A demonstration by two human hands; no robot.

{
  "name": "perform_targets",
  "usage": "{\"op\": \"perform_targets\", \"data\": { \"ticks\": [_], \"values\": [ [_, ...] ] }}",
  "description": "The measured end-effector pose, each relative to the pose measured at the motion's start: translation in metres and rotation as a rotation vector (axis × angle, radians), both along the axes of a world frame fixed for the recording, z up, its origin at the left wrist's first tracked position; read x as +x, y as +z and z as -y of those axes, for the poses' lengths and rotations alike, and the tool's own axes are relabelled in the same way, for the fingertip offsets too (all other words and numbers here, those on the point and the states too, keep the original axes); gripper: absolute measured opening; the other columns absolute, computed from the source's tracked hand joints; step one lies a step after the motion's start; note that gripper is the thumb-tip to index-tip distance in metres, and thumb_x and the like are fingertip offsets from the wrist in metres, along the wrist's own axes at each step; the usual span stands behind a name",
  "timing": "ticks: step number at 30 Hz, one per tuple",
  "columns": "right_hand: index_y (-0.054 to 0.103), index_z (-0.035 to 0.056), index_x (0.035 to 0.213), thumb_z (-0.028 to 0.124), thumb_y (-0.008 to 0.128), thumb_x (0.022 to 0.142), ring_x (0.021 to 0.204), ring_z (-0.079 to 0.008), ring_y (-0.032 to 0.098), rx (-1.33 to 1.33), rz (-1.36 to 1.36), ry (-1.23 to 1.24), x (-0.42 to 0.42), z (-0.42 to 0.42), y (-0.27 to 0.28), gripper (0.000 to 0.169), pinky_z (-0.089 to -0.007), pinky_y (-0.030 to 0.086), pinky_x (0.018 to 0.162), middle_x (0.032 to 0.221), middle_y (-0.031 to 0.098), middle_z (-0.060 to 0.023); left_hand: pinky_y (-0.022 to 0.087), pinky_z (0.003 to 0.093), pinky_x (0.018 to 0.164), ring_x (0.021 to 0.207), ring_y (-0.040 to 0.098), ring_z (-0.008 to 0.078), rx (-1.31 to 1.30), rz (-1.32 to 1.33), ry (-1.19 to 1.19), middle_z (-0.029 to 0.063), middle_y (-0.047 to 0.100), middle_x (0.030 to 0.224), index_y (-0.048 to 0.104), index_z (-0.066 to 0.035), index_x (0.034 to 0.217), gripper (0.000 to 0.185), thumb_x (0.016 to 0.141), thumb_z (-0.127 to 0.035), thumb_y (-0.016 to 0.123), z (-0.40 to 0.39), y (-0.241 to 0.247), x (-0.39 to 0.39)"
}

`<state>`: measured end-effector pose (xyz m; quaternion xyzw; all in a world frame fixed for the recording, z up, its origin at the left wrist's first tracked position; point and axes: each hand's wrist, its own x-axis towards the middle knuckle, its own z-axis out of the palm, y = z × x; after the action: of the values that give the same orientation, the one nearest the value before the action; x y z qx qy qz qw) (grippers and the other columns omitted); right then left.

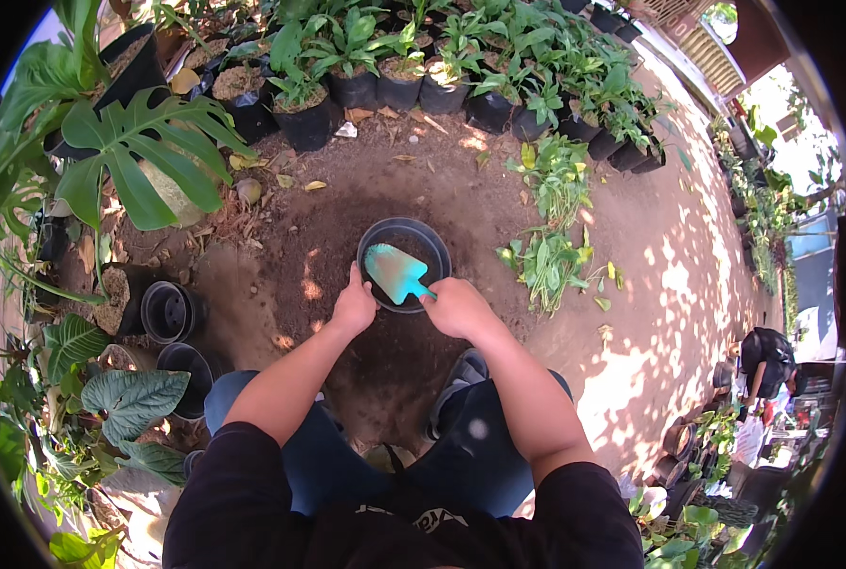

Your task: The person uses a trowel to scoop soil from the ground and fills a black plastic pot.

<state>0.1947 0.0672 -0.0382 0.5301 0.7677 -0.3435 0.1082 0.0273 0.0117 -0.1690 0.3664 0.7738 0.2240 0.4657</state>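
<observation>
A round black plastic pot (439, 245) stands on the bare soil in front of me, between my knees and the row of plants. My left hand (356, 304) grips its near left rim, with a finger pointing up along the outside wall. In my right hand (458, 307) is the handle of a turquoise hand trowel (397, 272). The trowel's blade lies over the pot's opening and bears brown dirt. Dark soil shows inside the pot behind the blade; how full it is I cannot tell.
Uprooted leafy cuttings (552, 263) lie on the ground to the right. Black nursery bags of plants (444, 96) line the far side. Stacked black pots (169, 311) stand at left, under a large monstera leaf (138, 153). Far right, another person (768, 363) bends over among pots.
</observation>
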Motion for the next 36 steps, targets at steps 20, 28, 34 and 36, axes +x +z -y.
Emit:
{"op": "perform_targets", "data": {
  "ticks": [20,28,34,36],
  "values": [
    [0.066,0.0181,0.1,0.033,0.056,0.086,0.096,-0.0301,0.06,0.038,0.156,0.181,0.034,-0.028,-0.01,0.023,-0.0429,0.048,0.079,0.098,0.065,-0.0087,0.049,0.0403,0.075,0.072,0.066,0.0267,0.051,0.05,0.048,0.014,0.066,0.075,0.011,-0.006,0.144,0.055,0.096,-0.021,0.034,-0.003,-0.014,0.001],
    [0.067,0.0178,0.101,0.034,0.056,0.086,0.093,-0.0297,0.062,0.115,0.154,0.128,0.02,-0.022,-0.005,0.024,-0.0425,0.05,0.078,0.096,0.066,-0.0099,0.049,0.0408,0.074,0.069,0.065,0.0285,0.018,0.031,0.084,0.0131,0.065,0.07,0.009,-0.006,0.144,0.055,0.096,-0.02,0.033,-0.002,-0.004,0.0],
    [0.068,0.0169,0.098,0.035,0.056,0.086,0.091,-0.0299,0.062,0.155,0.159,0.101,0.015,-0.021,-0.002,0.025,-0.0429,0.05,0.077,0.093,0.066,-0.0121,0.048,0.0411,0.077,0.073,0.066,0.0299,0.059,-0.008,0.058,0.0145,0.066,0.071,0.006,-0.007,0.144,0.055,0.097,-0.02,0.031,0.0,-0.005,0.004],
    [0.067,0.0166,0.099,0.036,0.055,0.086,0.092,-0.0299,0.062,0.166,0.162,0.092,0.017,-0.023,0.007,0.026,-0.0429,0.05,0.077,0.093,0.066,-0.0118,0.048,0.0411,0.078,0.075,0.066,0.0299,0.036,0.002,0.041,0.0143,0.066,0.071,0.006,-0.008,0.144,0.055,0.097,-0.021,0.031,0.003,-0.002,0.005]
  ]
}}
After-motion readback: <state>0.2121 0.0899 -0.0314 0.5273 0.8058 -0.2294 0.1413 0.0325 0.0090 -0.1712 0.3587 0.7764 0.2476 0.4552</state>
